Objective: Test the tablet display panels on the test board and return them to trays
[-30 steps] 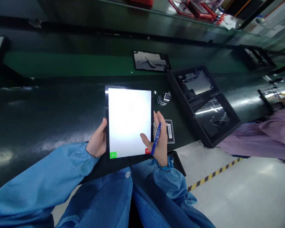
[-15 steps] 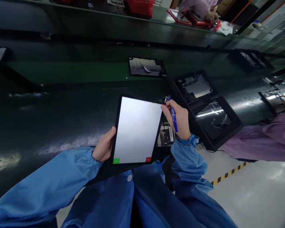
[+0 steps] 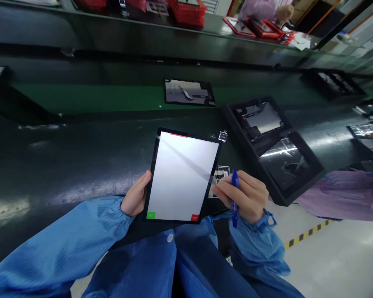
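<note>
A tablet screen panel (image 3: 183, 182), lit white with a green and a red box along its lower edge, is tilted up before me. My left hand (image 3: 136, 193) grips its left edge, thumb at the front. Just past the lower right side, my right hand (image 3: 245, 194) is closed in a pinch. A blue marker (image 3: 235, 198) is tucked between its fingers. From the fingertips a thin see-through film (image 3: 189, 162) stretches diagonally to the panel's upper left corner. Behind the panel, a circuit part with a label (image 3: 222, 171) is partly hidden.
Right of the panel lies a black two-compartment tray (image 3: 257, 149) holding panels. Another panel (image 3: 189, 92) rests on the green strip ahead. A metal clip (image 3: 223, 135) sits by the panel's top right corner. Red trays (image 3: 186, 12) line the far shelf. A co-worker's pink sleeve (image 3: 342, 192) is at right.
My right hand has moved from the panel's top right corner down and right, drawing the film across the screen. A red bar now shows at the screen's top. The left hand keeps its hold.
</note>
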